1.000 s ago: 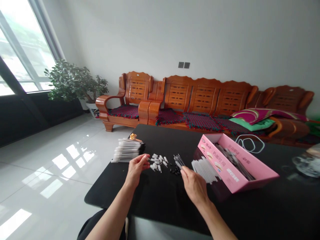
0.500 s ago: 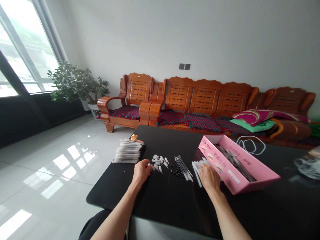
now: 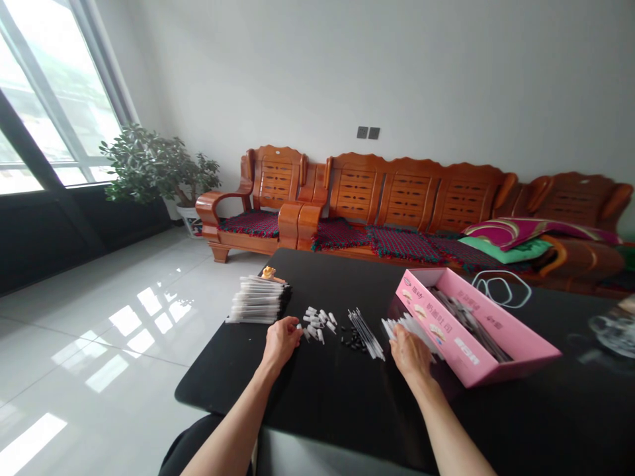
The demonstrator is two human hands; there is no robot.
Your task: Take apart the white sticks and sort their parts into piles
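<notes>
My left hand (image 3: 282, 340) rests on the black table with thumb and fingertips pinched together. A small white bit shows at the fingertips, beside the loose white tapered pen pieces (image 3: 317, 322). My right hand (image 3: 411, 354) bends over a pile of white pen barrels (image 3: 407, 322), its fingers curled down at the pile's left edge. What sits under those fingers is hidden. Between the hands lie small black plugs (image 3: 353, 340) and a bundle of thin pen refills (image 3: 366, 335). Left of my left hand is a stack of white pens (image 3: 258, 301) with black ends.
A pink box (image 3: 456, 330) with dark strips inside stands right of my right hand. A small yellow figure (image 3: 268, 272) sits behind the pen stack. A white cable loop (image 3: 516, 291) and a glass dish (image 3: 615, 334) lie farther right. Beyond the black table (image 3: 342, 403) is a wooden sofa (image 3: 354, 198).
My right hand has drawn slightly back toward me and left, now covering the near part of a barrel that showed before. My left hand stays at the white pieces. The view has shifted slightly.
</notes>
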